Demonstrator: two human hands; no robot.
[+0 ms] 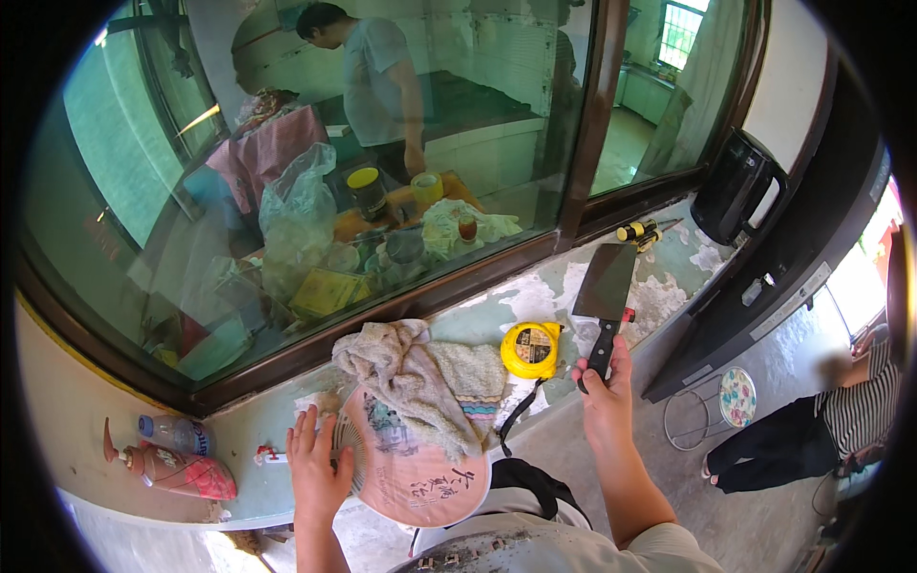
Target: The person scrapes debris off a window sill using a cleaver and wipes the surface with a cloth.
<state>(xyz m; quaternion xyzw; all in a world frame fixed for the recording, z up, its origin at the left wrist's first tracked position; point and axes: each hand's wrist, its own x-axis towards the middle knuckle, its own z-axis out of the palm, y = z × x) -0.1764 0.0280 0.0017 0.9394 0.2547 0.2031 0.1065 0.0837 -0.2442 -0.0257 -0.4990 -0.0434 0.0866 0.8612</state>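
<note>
My right hand point(607, 381) grips the black handle of a kitchen cleaver point(605, 283), its broad blade pointing away from me over the ledge. My left hand point(315, 455) rests with spread fingers over the ribbed handle end of a pink round hand fan point(423, 480), which bears writing. A crumpled grey-beige towel point(419, 379) with a striped border covers part of the fan. Between towel and cleaver sits a yellow tape measure point(531, 351) with a black wrist strap. Something small and red point(628, 315) shows beside the cleaver's handle.
The window ledge point(530, 294) has peeling paint. A pump bottle point(186, 469) and a plastic bottle point(175, 433) lie at its left; yellow-black screwdrivers point(639, 231) and a black kettle point(738, 188) are at the right. Beyond the dark door point(723, 315), a person point(824, 430) is near a stool point(738, 397).
</note>
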